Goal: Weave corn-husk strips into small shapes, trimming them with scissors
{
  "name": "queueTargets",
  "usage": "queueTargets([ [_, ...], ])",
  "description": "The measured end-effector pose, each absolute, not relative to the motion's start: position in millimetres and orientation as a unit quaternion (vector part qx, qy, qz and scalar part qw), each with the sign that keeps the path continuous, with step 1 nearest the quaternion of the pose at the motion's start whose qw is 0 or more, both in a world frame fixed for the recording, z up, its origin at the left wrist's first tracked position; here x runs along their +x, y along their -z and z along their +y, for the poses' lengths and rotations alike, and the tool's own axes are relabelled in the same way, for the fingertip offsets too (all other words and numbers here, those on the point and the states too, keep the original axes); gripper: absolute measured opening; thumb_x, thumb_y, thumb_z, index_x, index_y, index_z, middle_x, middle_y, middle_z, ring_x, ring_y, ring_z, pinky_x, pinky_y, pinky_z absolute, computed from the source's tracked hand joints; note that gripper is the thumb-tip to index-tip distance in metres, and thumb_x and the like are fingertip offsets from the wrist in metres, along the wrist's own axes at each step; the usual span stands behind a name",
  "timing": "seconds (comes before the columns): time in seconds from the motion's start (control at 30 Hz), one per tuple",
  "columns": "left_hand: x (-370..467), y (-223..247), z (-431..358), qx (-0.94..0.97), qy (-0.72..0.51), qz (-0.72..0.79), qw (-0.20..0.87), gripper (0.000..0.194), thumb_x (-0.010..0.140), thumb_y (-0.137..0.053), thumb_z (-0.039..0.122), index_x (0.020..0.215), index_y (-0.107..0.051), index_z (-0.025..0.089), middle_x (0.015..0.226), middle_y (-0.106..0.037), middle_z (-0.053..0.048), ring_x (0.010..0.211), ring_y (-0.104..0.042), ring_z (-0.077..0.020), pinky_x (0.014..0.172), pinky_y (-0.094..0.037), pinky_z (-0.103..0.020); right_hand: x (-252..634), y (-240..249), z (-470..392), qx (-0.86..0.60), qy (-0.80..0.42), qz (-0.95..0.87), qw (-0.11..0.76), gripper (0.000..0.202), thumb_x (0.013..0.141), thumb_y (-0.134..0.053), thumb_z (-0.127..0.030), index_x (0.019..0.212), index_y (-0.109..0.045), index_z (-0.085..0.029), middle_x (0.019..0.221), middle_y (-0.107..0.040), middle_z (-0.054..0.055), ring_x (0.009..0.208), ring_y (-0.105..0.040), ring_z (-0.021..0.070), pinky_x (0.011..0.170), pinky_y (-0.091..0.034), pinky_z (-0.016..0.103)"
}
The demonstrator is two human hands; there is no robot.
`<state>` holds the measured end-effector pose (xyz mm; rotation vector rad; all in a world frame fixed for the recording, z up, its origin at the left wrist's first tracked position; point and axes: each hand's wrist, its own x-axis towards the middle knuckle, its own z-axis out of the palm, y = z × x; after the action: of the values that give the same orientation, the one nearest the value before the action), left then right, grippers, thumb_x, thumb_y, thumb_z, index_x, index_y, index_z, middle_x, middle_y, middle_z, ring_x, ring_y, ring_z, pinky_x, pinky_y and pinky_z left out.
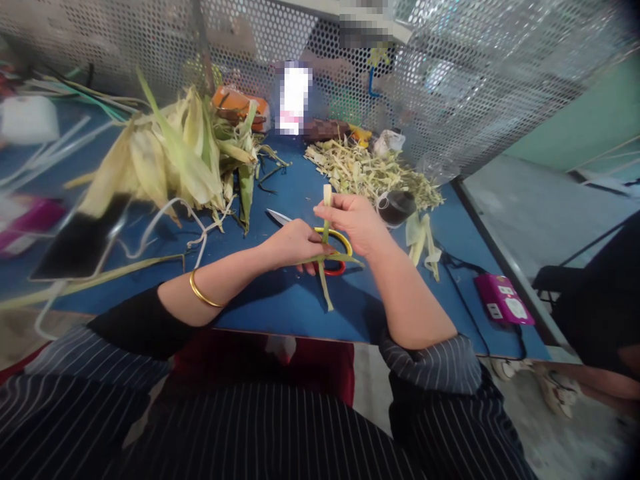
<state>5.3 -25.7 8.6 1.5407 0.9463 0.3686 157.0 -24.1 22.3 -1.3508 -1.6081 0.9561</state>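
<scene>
Over at the left of the frame, a dark phone lies on the blue table. A heap of corn husks fills the upper left; beside it, toward upper centre, sits an orange packet, its contents hidden from me. Mid-frame, the left hand has its fingers closed on two husk strips where they cross, above the scissors. The long strip runs nearly straight up and down, its loose tip toward the bottom edge; the cross strip lies sideways, tip toward the right. The right hand pinches the long strip's upper end, thumb against forefinger. Trimmings spread behind, right of centre; a purple box sits at lower right.
</scene>
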Motion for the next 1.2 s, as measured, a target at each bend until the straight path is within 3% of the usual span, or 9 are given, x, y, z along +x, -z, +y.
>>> queueTargets([
  [0.13,3,-7,-16,0.584,-0.236,0.446,0.636,0.02,0.076,-0.061,0.025,0.063,-0.068,0.012,0.06,-0.067,-0.01,0.045,-0.06,-0.0142,0.041,-0.041,-0.022,145,-30,-40,-0.548,-0.109,-0.703,0.439,0.02,0.085,-0.057,-0.036,0.078,-0.061,-0.018,0.061,-0.053,-0.003,0.056,-0.045,0.01,0.057,-0.035,0.026],
  [0.27,-3,-11,-4,0.444,-0.31,0.459,0.704,0.025,0.078,-0.056,0.017,0.054,-0.058,0.014,0.051,-0.06,-0.004,0.046,-0.058,-0.0135,0.042,-0.038,-0.023,131,-27,-56,-0.494,0.143,-0.788,0.339,0.017,0.091,-0.048,-0.028,0.082,-0.059,-0.018,0.073,-0.061,0.001,0.063,-0.051,0.0124,0.062,-0.035,0.028],
  [0.43,-6,-17,5,0.324,-0.363,0.457,0.745,0.022,0.078,-0.056,0.011,0.056,-0.058,0.013,0.052,-0.057,-0.001,0.043,-0.048,-0.0068,0.045,-0.036,-0.02,118,-16,-64,-0.45,0.341,-0.802,0.197,0.026,0.095,-0.038,-0.019,0.075,-0.053,-0.018,0.063,-0.055,0.002,0.058,-0.046,0.0143,0.061,-0.027,0.033],
  [0.67,-11,-16,10,0.237,-0.384,0.379,0.808,0.029,0.09,-0.048,0.019,0.065,-0.061,0.012,0.054,-0.058,-0.003,0.05,-0.053,-0.0082,0.049,-0.044,-0.018,111,0,-60,-0.437,0.375,-0.793,0.199,0.022,0.095,-0.041,-0.019,0.077,-0.053,-0.018,0.062,-0.056,0.002,0.058,-0.049,0.0151,0.062,-0.025,0.033],
  [0.83,-15,-12,13,0.23,-0.429,0.35,0.801,0.02,0.09,-0.052,0.022,0.075,-0.063,0.013,0.065,-0.066,-0.004,0.057,-0.06,-0.0089,0.053,-0.048,-0.017,118,8,-51,-0.496,0.241,-0.793,0.257,0.019,0.095,-0.041,-0.024,0.091,-0.058,-0.019,0.069,-0.064,0.002,0.06,-0.054,0.0152,0.066,-0.032,0.03],
  [0.97,-14,-17,12,0.235,-0.458,0.359,0.779,0.017,0.088,-0.054,0.018,0.076,-0.065,0.011,0.067,-0.067,-0.006,0.062,-0.063,-0.0109,0.06,-0.052,-0.019,120,0,-53,-0.493,0.224,-0.811,0.222,0.022,0.094,-0.041,-0.026,0.093,-0.061,-0.017,0.076,-0.064,0.007,0.073,-0.057,0.0203,0.075,-0.034,0.034],
  [1.1,-10,-20,6,0.251,-0.473,0.356,0.766,0.017,0.085,-0.056,0.018,0.074,-0.066,0.01,0.065,-0.067,-0.008,0.061,-0.063,-0.0118,0.063,-0.052,-0.021,114,-7,-58,-0.428,0.256,-0.841,0.21,0.024,0.092,-0.042,-0.019,0.109,-0.06,-0.019,0.096,-0.065,0.01,0.087,-0.055,0.0218,0.084,-0.035,0.038],
  [1.2,-7,-18,0,0.268,-0.464,0.345,0.77,0.016,0.083,-0.059,0.02,0.072,-0.067,0.011,0.067,-0.068,-0.007,0.061,-0.062,-0.012,0.063,-0.051,-0.022,110,-6,-57,-0.371,0.262,-0.874,0.173,0.025,0.092,-0.041,-0.015,0.102,-0.063,-0.021,0.093,-0.065,0.007,0.086,-0.055,0.0203,0.087,-0.036,0.037],
])
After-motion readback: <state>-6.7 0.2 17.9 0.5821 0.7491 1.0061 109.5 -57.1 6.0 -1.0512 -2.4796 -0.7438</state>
